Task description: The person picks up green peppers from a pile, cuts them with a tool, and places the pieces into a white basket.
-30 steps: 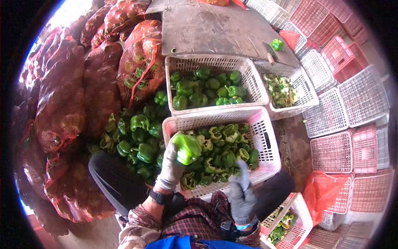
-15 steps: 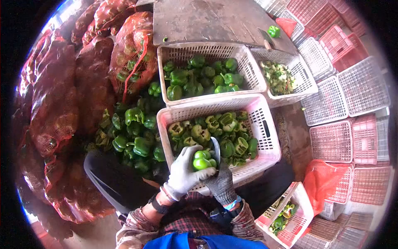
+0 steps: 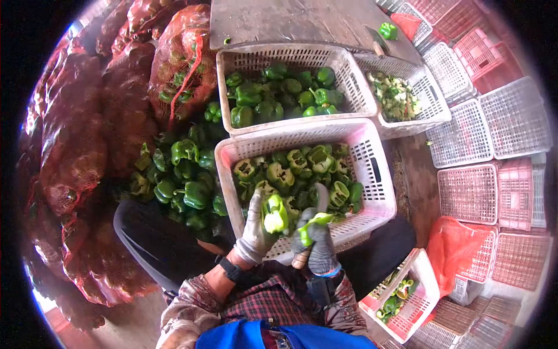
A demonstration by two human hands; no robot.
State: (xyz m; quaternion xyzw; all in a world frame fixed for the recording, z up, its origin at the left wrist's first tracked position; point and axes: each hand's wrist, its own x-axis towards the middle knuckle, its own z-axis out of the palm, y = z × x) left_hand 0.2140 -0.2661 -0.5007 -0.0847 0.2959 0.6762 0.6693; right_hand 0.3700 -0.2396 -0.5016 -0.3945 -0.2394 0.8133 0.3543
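My left hand (image 3: 256, 227), in a white glove, grips a bright green bell pepper (image 3: 275, 214) whose side is cut open. To its right, my right hand (image 3: 319, 249) in a grey glove is closed round a knife (image 3: 322, 199) with a curved blade and a wooden handle. A cut-off piece of green pepper (image 3: 313, 228) is also in the right hand, against the knife. Both hands are over the near side of a white crate (image 3: 383, 192) of cut pepper halves (image 3: 280, 174).
Behind stands a crate (image 3: 363, 99) of whole green peppers; beside it, another crate (image 3: 433, 107) holds scraps. Loose peppers (image 3: 195, 195) and red mesh sacks (image 3: 75, 128) lie left. A small crate (image 3: 427, 291) with pepper pieces and stacked crates (image 3: 468, 192) stand right.
My hands have moved apart. The pepper that both held together is now cut, with the opened body in the left hand and a piece in the right beside the knife.
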